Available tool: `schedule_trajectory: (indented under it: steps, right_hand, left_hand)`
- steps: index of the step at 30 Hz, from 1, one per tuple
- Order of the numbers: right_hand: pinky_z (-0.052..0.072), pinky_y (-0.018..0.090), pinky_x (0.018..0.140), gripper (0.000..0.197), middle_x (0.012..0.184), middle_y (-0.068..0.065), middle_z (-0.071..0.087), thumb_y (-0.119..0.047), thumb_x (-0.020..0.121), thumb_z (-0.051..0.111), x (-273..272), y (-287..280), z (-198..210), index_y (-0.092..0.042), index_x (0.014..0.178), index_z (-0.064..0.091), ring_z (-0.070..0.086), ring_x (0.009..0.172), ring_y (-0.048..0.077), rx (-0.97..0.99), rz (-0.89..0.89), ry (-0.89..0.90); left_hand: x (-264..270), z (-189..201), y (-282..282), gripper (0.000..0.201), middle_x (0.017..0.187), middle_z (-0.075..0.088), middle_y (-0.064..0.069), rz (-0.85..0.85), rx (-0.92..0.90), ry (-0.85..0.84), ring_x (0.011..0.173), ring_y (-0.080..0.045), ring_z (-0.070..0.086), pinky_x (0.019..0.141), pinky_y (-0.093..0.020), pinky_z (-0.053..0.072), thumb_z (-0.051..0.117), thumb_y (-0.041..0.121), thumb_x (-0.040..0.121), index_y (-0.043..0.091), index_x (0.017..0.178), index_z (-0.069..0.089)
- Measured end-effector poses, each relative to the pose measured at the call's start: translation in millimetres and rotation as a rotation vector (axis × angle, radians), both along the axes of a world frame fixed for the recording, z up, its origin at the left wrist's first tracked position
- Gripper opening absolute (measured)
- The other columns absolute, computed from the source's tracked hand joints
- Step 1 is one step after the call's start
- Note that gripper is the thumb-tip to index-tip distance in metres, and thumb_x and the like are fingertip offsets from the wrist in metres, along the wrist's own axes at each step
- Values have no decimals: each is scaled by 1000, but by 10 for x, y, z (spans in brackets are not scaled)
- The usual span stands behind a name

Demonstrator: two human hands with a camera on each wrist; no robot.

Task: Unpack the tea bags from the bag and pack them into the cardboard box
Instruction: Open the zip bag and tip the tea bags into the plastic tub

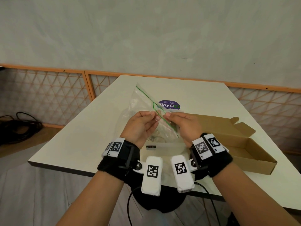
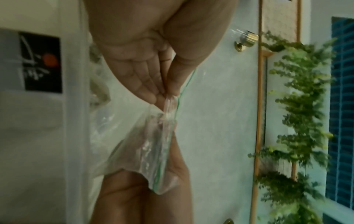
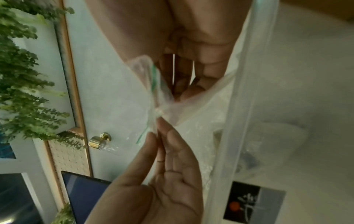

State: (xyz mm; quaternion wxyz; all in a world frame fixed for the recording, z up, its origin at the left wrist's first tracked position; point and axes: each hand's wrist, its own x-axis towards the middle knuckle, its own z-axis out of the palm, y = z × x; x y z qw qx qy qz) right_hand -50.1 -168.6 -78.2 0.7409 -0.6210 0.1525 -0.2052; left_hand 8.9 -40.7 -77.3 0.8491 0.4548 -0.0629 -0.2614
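Head view, hands: the left hand (image 1: 140,126) and right hand (image 1: 182,126) are raised side by side above the tabletop (image 1: 84,136), fingertips facing each other, each pinching the top edge of the bag (image 1: 143,101).
Head view, bag: a clear zip bag with a green seal line is held upright between the hands; its lower part hangs down toward the tabletop between the wrists. Pale contents are seen low inside it, too blurred to be told apart.
Head view, box: an open cardboard box (image 1: 241,144) lies on the tabletop to the right of the right hand, lid flap folded back, apart from the bag.
Head view, rest: a round purple sticker (image 1: 169,105) is seen on the tabletop behind the bag. Black cables (image 1: 17,126) are coiled on the floor at the left.

Left wrist view, hands: the left hand (image 2: 145,72) is seen from above with thumb and fingers pressed together on the bag (image 2: 141,148) edge by the green line. The right hand (image 2: 162,189) grips the same edge from below.
Left wrist view, rest: a brass knob (image 2: 247,40) on a pale door and green foliage (image 2: 298,113) are seen behind.

Right wrist view, hands: the right hand (image 3: 191,53) pinches the bag (image 3: 201,113) at its green-lined edge; the left hand (image 3: 168,174) meets it from below, fingertips closed on the same fold.
Right wrist view, bag: the clear film spreads to the right, over a dark label (image 3: 247,201).
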Motion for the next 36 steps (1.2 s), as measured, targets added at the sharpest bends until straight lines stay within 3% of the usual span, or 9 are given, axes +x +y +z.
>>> schedule_trajectory:
  steps: [6, 11, 14, 17, 20, 23, 26, 32, 36]
  right_hand:
    - [51, 19, 49, 19, 57, 5, 61, -5, 91, 55, -56, -154, 141, -2, 73, 59, 58, 46, 10, 118, -89, 55]
    - [57, 24, 52, 25, 58, 7, 68, -9, 99, 37, -74, -331, 234, -4, 81, 53, 68, 54, 14, 443, -21, 31]
    - [50, 21, 48, 29, 48, -1, 58, -13, 99, 35, -110, -306, 194, -8, 75, 51, 57, 44, 9, 462, 47, 95]
    - [40, 20, 46, 23, 48, -3, 45, -15, 96, 38, -131, -312, 233, -15, 75, 48, 43, 41, 8, 343, 86, 135]
    - [39, 23, 50, 13, 54, 1, 42, -15, 93, 47, -126, -295, 352, -15, 82, 51, 40, 45, 11, 93, 52, 156]
    - [40, 25, 53, 8, 59, 2, 44, -18, 92, 55, -91, -248, 403, -13, 87, 53, 41, 50, 13, -139, 86, 178]
    - [43, 28, 58, 21, 62, -3, 50, -29, 84, 66, -41, -245, 435, -15, 96, 58, 47, 53, 12, -454, 116, 245]
    - [50, 25, 67, 27, 78, -4, 54, -11, 81, 69, 107, -320, 596, -11, 104, 55, 54, 70, 9, -663, 269, 299]
    - [51, 25, 67, 28, 83, -2, 54, -17, 84, 66, 214, -338, 641, -9, 109, 56, 54, 75, 11, -824, 347, 383]
  left_hand:
    - [-40, 53, 94, 17, 58, 48, 4, -158, -160, 107, 53, -9, 45, 57, -22, 41, 42, 11, 92, 13, 75, 47]
    - [-143, 106, 85, 10, 61, 54, 6, -90, 118, -185, 50, -8, 47, 50, -19, 42, 58, 16, 89, 20, 80, 58]
    - [-137, 72, 30, 9, 79, 60, -1, -33, 324, -366, 67, -15, 57, 63, -23, 48, 67, 25, 85, 21, 77, 67]
    - [-124, 79, 16, 22, 76, 56, -1, -22, 376, -452, 75, -18, 52, 77, -34, 46, 71, 43, 77, 22, 74, 66]
    - [-97, 61, 6, 42, 87, 61, -2, -76, 414, -540, 78, -13, 57, 73, -25, 45, 87, 39, 59, 20, 86, 61]
    - [-48, 56, 6, 22, 70, 51, 1, 34, 410, -572, 65, -13, 46, 61, -23, 38, 79, 22, 75, 23, 70, 57]
    - [6, 76, 54, 36, 59, 40, 3, 94, 343, -491, 59, -14, 38, 62, -28, 35, 70, 26, 84, 23, 54, 51]
    - [196, 95, 225, 16, 74, 63, -3, -49, 37, -200, 65, -12, 61, 59, -23, 53, 55, 18, 93, 7, 83, 58]
    - [226, 31, 218, 5, 65, 58, 2, -52, 54, -165, 51, -10, 53, 55, -26, 34, 47, 13, 97, 16, 98, 50]
